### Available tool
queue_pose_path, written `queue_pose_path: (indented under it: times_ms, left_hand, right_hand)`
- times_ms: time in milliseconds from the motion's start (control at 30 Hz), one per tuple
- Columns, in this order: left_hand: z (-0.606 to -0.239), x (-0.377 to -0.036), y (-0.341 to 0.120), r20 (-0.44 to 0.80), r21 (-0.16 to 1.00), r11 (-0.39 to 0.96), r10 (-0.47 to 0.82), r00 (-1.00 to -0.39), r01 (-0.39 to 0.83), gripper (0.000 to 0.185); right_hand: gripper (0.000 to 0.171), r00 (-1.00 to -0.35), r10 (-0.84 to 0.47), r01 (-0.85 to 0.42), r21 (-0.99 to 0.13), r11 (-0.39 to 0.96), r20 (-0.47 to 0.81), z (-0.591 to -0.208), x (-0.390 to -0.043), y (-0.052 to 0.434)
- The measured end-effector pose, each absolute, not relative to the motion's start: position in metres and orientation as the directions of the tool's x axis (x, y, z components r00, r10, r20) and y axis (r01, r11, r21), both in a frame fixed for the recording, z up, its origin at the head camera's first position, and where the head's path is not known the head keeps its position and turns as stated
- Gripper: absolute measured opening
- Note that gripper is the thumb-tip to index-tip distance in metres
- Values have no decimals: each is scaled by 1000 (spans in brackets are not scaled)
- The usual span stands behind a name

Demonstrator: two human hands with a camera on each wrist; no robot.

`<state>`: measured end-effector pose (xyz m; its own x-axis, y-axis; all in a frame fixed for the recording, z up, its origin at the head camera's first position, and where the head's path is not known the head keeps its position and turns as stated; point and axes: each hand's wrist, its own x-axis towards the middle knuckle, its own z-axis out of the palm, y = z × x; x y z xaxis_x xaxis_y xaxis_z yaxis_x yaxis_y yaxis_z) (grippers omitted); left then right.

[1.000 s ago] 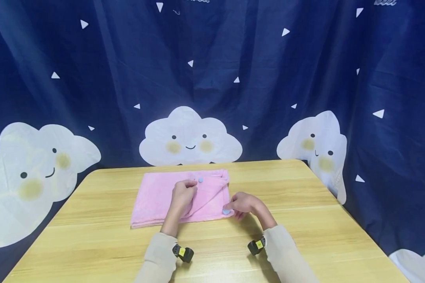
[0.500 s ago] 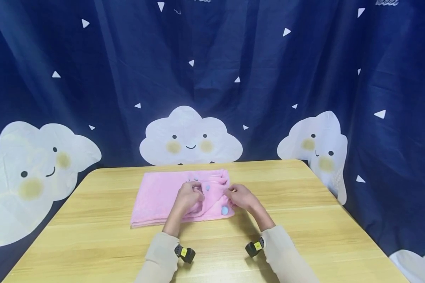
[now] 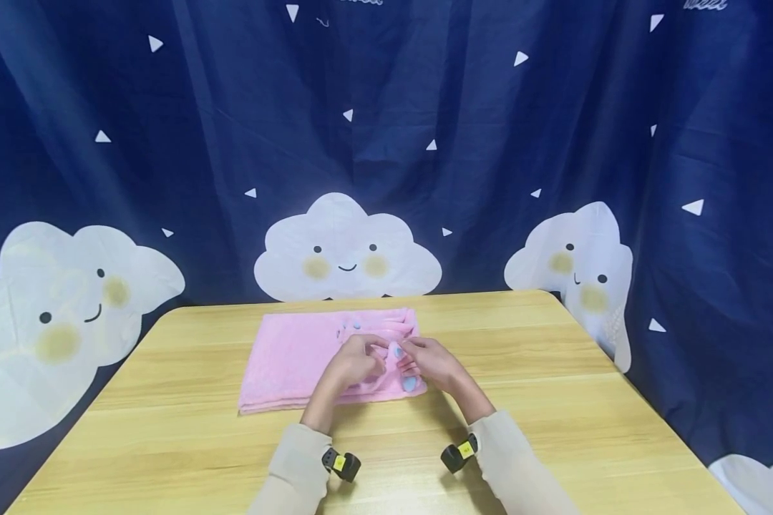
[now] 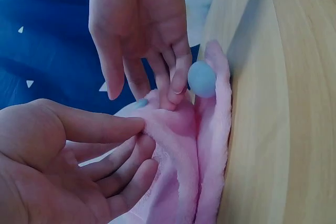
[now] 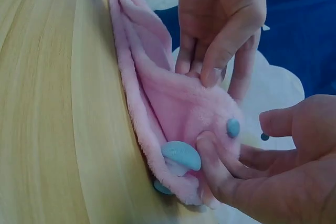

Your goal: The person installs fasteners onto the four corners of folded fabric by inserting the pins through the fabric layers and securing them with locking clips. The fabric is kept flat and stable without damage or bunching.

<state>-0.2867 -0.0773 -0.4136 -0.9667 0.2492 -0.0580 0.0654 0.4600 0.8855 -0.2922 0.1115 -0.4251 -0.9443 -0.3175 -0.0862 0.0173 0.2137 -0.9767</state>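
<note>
A folded pink towel [image 3: 286, 357] lies on the wooden table [image 3: 554, 429]. Both hands meet at its right end. My left hand [image 3: 361, 361] pinches a raised fold of the fabric between thumb and fingers [image 4: 140, 125]. My right hand [image 3: 420, 357] holds the towel's edge, its thumb [image 5: 210, 163] pressed into the pile beside a large blue button [image 5: 181, 156]. A smaller blue button [image 5: 232, 127] sits on the fold between the hands. In the left wrist view the right hand's fingertips [image 4: 178, 77] touch the fabric next to the blue button [image 4: 202, 78].
A dark blue curtain [image 3: 425, 107] with white clouds and triangles hangs behind the table. Bare wood [image 3: 167, 443] surrounds the towel on all sides. A small black camera is strapped under each wrist [image 3: 341, 463].
The right hand moved up from the towel's near right corner to its middle edge, and the left hand shifted right to meet it. A fold with a blue button now stands between them.
</note>
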Motion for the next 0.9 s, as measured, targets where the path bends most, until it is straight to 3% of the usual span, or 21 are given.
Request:
queue_pose_path:
  times_ms: [433, 667, 900]
  left_hand:
    - [-417, -288, -74, 6, 896, 429, 241, -970, 112, 35]
    - [-420, -290, -70, -14, 950, 309, 210, -978, 53, 41]
    - [-421, -290, -70, 12, 920, 382, 198, -980, 88, 27]
  right_hand:
    - [30, -958, -268, 30, -964, 263, -103, -428, -293, 112]
    - [23, -957, -273, 27, -965, 261, -101, -426, -293, 114]
    - [27, -955, -286, -2, -959, 283, -82, -425, -294, 117]
